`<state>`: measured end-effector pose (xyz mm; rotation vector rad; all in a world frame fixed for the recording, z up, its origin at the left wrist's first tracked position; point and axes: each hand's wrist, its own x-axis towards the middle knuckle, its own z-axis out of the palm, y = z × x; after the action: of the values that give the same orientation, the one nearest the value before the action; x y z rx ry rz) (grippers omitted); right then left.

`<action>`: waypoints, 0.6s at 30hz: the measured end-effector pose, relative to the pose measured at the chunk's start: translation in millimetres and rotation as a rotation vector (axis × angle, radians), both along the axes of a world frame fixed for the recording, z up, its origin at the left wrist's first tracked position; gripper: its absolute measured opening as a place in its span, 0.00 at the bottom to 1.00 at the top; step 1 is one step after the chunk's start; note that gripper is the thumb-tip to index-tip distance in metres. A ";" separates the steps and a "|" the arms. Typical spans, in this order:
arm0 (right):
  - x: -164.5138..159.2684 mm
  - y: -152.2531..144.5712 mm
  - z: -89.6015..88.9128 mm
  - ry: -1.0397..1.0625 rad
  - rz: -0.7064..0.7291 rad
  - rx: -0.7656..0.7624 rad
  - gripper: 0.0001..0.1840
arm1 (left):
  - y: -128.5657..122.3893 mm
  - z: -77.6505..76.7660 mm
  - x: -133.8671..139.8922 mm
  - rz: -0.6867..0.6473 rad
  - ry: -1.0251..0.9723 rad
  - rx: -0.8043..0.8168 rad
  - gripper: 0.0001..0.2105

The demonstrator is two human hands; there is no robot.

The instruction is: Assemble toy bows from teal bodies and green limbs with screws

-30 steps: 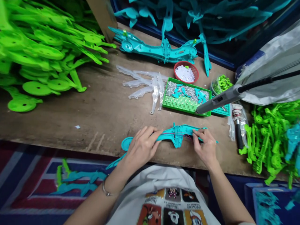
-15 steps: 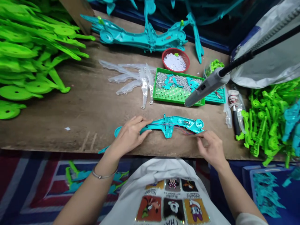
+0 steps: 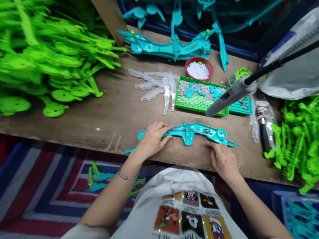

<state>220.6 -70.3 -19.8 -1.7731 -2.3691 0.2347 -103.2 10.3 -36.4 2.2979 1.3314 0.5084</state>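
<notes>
A turquoise plastic bow-shaped shell lies on the workbench in front of me, its hollow side facing up. My left hand grips its left limb, thumb along the near edge and fingers over the far edge. Thin red and blue wires run along the hollow and out over the near edge on the right. My right hand pinches the ends of these wires just below the right limb. A small metal part sits in the shell near the round right end.
Clear plastic pieces lie beyond the shell, beside a green tray of screws and small turquoise parts. A red basket holds white pieces. A grey electric screwdriver hangs over the tray. Green parts are piled left and right.
My right hand has moved down and slightly inward relative to the shell, drawing the wires off the right limb toward me. The whole view has shifted; my left hand keeps its grip.
</notes>
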 end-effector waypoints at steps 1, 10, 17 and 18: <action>4.4 0.7 -0.8 0.061 -0.001 0.003 0.13 | -2.0 5.9 -1.4 0.014 0.018 0.003 0.23; 6.0 31.6 33.8 0.300 0.071 0.038 0.07 | -52.8 49.0 -49.7 0.389 0.012 -0.010 0.31; -109.7 92.1 27.1 0.043 0.309 -0.031 0.06 | -66.2 9.4 -37.8 0.450 0.068 -0.017 0.53; -123.2 98.5 22.8 -0.032 0.297 -0.057 0.05 | -65.9 5.6 -37.2 0.452 0.068 -0.006 0.54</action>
<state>97.3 28.2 3.0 -1.4502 -2.6682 0.3165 -140.4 -55.6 -30.8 2.0201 1.8949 0.5668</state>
